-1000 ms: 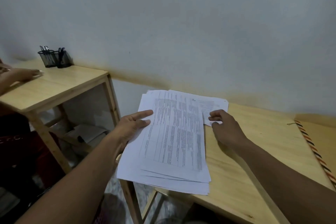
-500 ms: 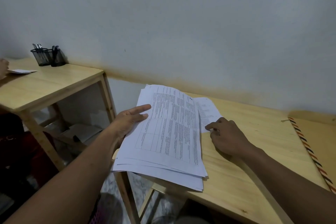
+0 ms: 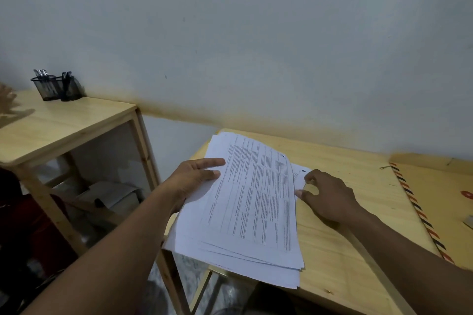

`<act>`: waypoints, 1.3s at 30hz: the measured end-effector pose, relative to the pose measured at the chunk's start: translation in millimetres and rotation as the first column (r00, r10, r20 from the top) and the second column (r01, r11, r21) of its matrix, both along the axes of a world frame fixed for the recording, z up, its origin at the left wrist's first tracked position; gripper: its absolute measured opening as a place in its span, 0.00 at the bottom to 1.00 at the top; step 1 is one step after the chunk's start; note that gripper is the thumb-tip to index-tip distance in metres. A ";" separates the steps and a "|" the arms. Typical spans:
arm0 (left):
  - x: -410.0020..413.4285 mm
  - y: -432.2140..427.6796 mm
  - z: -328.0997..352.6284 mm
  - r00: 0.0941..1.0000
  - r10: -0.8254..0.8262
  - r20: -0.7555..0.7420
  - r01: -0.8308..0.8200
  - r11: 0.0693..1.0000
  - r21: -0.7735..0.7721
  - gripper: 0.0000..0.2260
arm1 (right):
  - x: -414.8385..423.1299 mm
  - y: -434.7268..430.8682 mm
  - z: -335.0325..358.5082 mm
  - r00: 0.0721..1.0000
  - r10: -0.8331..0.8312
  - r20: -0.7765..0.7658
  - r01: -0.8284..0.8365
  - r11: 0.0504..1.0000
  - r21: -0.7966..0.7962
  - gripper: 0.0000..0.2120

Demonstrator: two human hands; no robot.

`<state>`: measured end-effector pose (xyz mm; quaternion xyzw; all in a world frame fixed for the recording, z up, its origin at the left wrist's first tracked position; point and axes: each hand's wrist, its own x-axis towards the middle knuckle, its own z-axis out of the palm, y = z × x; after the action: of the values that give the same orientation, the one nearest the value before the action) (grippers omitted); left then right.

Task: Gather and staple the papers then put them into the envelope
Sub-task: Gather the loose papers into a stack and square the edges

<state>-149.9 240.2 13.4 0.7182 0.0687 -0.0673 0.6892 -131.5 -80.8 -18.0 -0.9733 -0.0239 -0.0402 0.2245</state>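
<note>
Room: a pale blue-grey wall (image 3: 230,46), matt and a little stained along its foot; both tables stand against it
Surfaces: two tables of light, smooth wood with a faint grain; a gap between them
Left table (image 3: 64,123): square legs and an open frame; a lower shelf holds pale boxes or sheets, too dim to tell which
Far left: another person's hand (image 3: 6,96), blurred, above the table's edge
Pen cups (image 3: 57,87): two black mesh cups, round, touching each other, upright by the wall with pens in them
Left hand (image 3: 190,179): grips the left edge of the papers; two digits lie flat on top, the rest are hidden beneath
Papers (image 3: 256,199): a thick, uneven stack of white printed sheets with tables of small text; it lies on the left end of the right table and overhangs that edge
Sheet (image 3: 298,172): one loose white page, peeking out from under the stack's right side
Right hand (image 3: 330,197): fingers curled; thumb and forefinger pinch the sheet's edge
Right table (image 3: 345,250): bare wood beside the stack
Envelope (image 3: 440,194): tan paper, flat on the right table well apart from the stack; red and black striped border; a small red round fastener
</note>
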 end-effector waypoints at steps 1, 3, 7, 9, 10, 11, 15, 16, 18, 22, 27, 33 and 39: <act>0.2 -2.5 -1.0 1.000 0.007 0.028 -0.009 0.998 0.061 0.12 | 0.9 0.6 0.0 1.000 -0.001 -0.006 0.001 1.000 0.023 0.25; 1.5 -6.6 -3.6 0.992 0.016 0.126 -0.051 0.961 0.273 0.12 | 2.0 1.8 1.9 1.000 -0.017 -0.022 0.019 0.997 0.071 0.27; 5.6 -12.9 -11.9 0.978 -0.063 0.200 -0.085 0.752 0.653 0.17 | 0.2 7.5 3.2 0.999 -0.048 -0.008 0.048 0.992 0.119 0.22; 7.4 -15.9 -14.6 0.979 -0.091 0.184 -0.065 0.712 0.699 0.18 | -2.0 11.6 3.3 0.998 -0.058 0.006 0.056 0.987 0.152 0.17; 7.9 -17.8 -14.3 0.979 -0.098 0.180 -0.060 0.702 0.709 0.18 | -3.1 13.7 3.3 0.998 -0.067 0.000 0.066 0.983 0.169 0.17; 8.3 -19.5 -14.3 0.978 -0.102 0.181 -0.060 0.694 0.717 0.18 | -4.1 15.4 3.6 0.997 -0.077 -0.006 0.077 0.979 0.189 0.17; 7.3 -25.5 -14.0 0.974 -0.091 0.207 -0.092 0.677 0.730 0.19 | -10.3 22.8 12.2 0.995 -0.093 -0.040 0.100 0.951 0.292 0.18; 7.1 -26.8 -14.0 0.973 -0.090 0.215 -0.098 0.679 0.728 0.19 | -11.4 25.2 14.2 0.995 -0.083 -0.056 0.097 0.947 0.305 0.19; 6.7 -30.2 -13.2 0.971 -0.086 0.223 -0.105 0.687 0.719 0.19 | -11.2 29.9 16.6 0.995 -0.068 -0.079 0.090 0.940 0.329 0.22; 4.8 -33.5 -12.1 0.968 -0.071 0.242 -0.125 0.700 0.704 0.19 | -9.1 36.9 25.3 0.993 -0.063 -0.099 0.107 0.835 0.539 0.31; 2.1 -34.4 -15.5 0.967 -0.068 0.244 -0.118 0.729 0.675 0.19 | -3.7 44.3 31.0 0.970 -0.105 -0.219 0.239 0.575 0.782 0.43; -0.8 -41.4 -18.2 0.961 -0.033 0.276 -0.149 0.775 0.613 0.18 | -4.3 50.5 31.8 0.968 -0.116 -0.222 0.250 0.511 0.823 0.29; -3.2 -45.8 -19.0 0.961 -0.030 0.276 -0.132 0.824 0.550 0.18 | -6.5 47.3 30.4 0.983 0.043 -0.181 0.122 0.582 0.804 0.14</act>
<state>-153.0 194.4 -5.6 0.8896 0.0092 0.0741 0.4507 -137.9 -33.4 12.4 -0.7629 0.0393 0.0367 0.6443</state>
